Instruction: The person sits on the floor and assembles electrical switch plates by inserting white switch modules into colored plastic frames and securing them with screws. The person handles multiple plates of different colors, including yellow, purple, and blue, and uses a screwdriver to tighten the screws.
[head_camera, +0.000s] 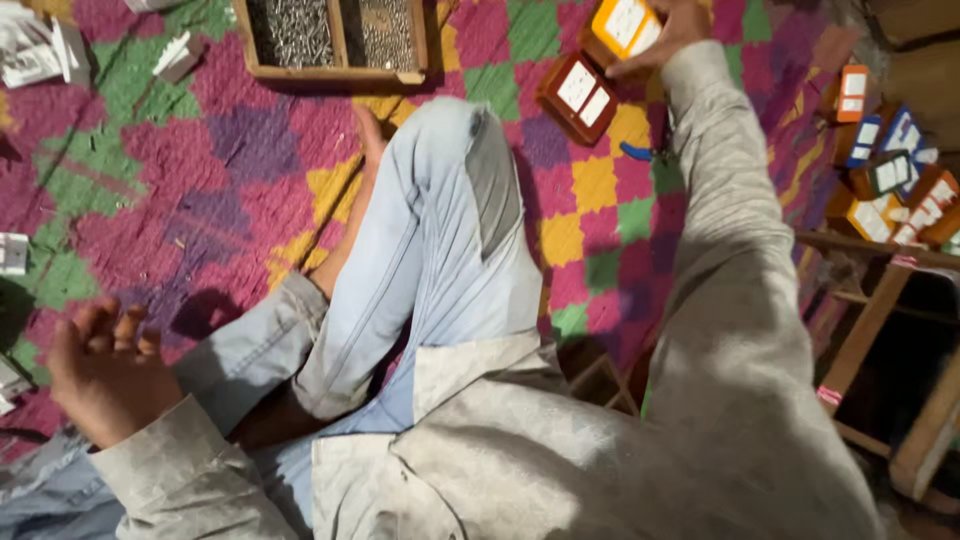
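Here, the right hand (668, 30) reaches forward, its fingers clamped on a small orange cardboard box with white labels (622, 26); just beside the fingers, a brown labelled box (578, 96) lies on the checkered quilted mat (180, 170). The left hand (100, 370) hovers empty, fingers loosely curled.

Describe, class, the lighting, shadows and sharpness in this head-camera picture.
Head view: warm, dim light; the patchwork mat is softly lit, with a dark shadow beside the left hand. The right hand and the orange box it holds are slightly motion-blurred at the top edge. The wooden frame at the right sinks into darkness. No strong glare.
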